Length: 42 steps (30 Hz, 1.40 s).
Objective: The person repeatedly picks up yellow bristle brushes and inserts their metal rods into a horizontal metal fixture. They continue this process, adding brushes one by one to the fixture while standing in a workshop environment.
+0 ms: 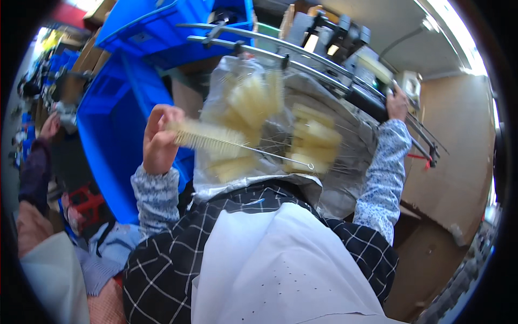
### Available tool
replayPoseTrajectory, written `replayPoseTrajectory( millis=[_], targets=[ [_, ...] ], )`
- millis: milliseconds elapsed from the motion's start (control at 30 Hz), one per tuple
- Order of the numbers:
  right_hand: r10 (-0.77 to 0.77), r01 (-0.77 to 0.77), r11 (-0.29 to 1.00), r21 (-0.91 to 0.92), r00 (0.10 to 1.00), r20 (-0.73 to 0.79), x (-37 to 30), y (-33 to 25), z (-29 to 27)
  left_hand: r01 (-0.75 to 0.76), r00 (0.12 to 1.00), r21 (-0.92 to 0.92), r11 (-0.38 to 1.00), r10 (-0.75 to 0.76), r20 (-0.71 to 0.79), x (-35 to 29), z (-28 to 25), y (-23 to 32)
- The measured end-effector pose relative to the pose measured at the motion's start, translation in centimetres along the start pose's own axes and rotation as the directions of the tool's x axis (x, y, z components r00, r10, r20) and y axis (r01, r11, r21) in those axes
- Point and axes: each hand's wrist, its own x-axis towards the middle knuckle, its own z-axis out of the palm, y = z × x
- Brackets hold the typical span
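Observation:
My left hand (160, 139) is closed round the bristle end of a cream bottle brush (210, 136). The brush's twisted wire stem points right and ends in a small loop. Out to the right, my right hand (396, 102) is closed beside a machine's black roller (368, 102). At its fingertips is a pale, blurred, brush-like piece (376, 68). Over my lap, a whitish sheet (350, 137) bears two heaps of similar brushes: the left heap (248, 100) and the right heap (313, 137), with wire stems sticking out.
Blue plastic bins (110, 135) stand at the left. Long metal rails (313, 67) cross beyond the sheet toward the machine. A large cardboard panel (448, 156) rises at the right. Another person's hand (50, 125) is at work at far left, near a red plastic stool (89, 204).

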Motion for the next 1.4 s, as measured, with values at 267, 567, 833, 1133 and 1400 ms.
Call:
replayPoseTrajectory(
  millis=[267,567,833,1133,1400],
  targets=[
    [0.074,-0.074,0.997,0.005,0.997,0.014,0.0,-8.0,-1.4,-0.043,0.998,0.041,0.998,0.041,0.057,0.7,3.8,0.2],
    [0.156,-0.152,0.988,-0.036,0.976,0.155,0.7,-17.0,-0.9,-0.017,0.997,-0.065,0.998,0.022,0.073,0.5,6.3,-0.3],
    [0.13,-0.112,0.989,-0.093,0.968,0.215,0.7,-15.4,-1.6,-0.014,0.992,-0.087,0.996,0.025,0.125,0.1,6.4,-0.8],
    [0.073,-0.047,0.97,-0.238,0.992,0.099,0.6,-3.8,-2.3,-0.008,0.997,-0.071,0.997,0.013,0.073,0.2,5.3,-0.5],
    [0.046,-0.004,0.967,-0.256,0.986,0.159,4.8,2.7,-2.8,-0.077,0.997,-0.028,0.997,0.077,0.024,0.7,4.4,-0.7]
  ],
)
